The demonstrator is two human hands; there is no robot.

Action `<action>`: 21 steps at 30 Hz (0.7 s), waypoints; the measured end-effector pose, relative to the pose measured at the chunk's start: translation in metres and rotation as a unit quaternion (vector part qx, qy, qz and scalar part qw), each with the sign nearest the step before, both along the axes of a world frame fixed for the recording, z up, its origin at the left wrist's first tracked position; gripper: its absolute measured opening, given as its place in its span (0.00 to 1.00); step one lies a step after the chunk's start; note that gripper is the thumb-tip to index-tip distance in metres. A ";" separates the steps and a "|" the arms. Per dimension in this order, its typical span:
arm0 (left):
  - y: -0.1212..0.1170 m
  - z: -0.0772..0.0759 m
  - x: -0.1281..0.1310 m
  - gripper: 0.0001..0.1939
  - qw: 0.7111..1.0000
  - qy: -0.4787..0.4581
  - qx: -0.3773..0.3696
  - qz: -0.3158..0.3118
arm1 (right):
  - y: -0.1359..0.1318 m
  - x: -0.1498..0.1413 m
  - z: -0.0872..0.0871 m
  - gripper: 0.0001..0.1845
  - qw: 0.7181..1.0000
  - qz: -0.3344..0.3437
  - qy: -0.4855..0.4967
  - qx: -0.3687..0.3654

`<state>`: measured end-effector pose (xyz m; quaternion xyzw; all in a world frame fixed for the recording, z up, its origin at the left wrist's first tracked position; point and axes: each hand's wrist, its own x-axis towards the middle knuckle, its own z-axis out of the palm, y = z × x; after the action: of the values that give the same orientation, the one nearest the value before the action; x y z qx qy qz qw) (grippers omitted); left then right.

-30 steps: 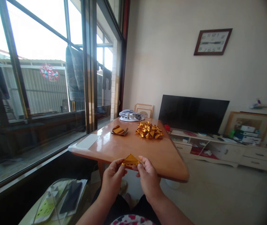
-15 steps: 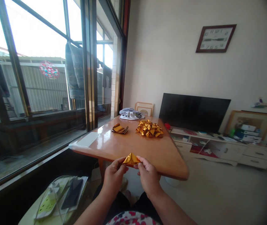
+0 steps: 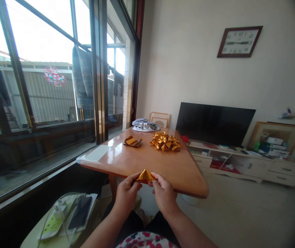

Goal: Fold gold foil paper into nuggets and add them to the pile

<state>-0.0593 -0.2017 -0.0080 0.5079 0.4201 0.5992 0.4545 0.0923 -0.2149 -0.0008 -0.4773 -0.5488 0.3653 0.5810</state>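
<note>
A small piece of gold foil paper, folded to a triangle with its tip up, is pinched between both my hands at the near edge of the wooden table. My left hand grips its left corner with closed fingers. My right hand grips its right corner the same way. Farther back on the table lies a heap of folded gold foil pieces and, left of it, a small stack of flat gold sheets.
A grey cloth bundle lies at the table's far end. A low stand at my lower left holds a phone and a power strip. A window wall runs along the left; a television on a white cabinet stands at the right.
The foil triangle has become narrower and more peaked between my fingers. The view has shifted slightly; my hands stay at the table's near edge.
</note>
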 end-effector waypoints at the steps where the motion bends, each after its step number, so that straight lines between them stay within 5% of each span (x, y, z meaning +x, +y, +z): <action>1: 0.000 -0.001 0.000 0.22 1.000 0.004 0.002 -0.002 | 0.000 0.000 0.000 0.22 1.000 0.001 0.000 0.001; 21: 0.000 0.010 0.003 0.25 0.999 0.032 0.003 0.019 | 0.003 0.003 -0.009 0.22 0.999 0.011 -0.032 0.000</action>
<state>-0.0568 -0.2015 0.0017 0.5203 0.4421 0.5922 0.4279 0.0951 -0.2119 -0.0093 -0.4829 -0.5720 0.3564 0.5591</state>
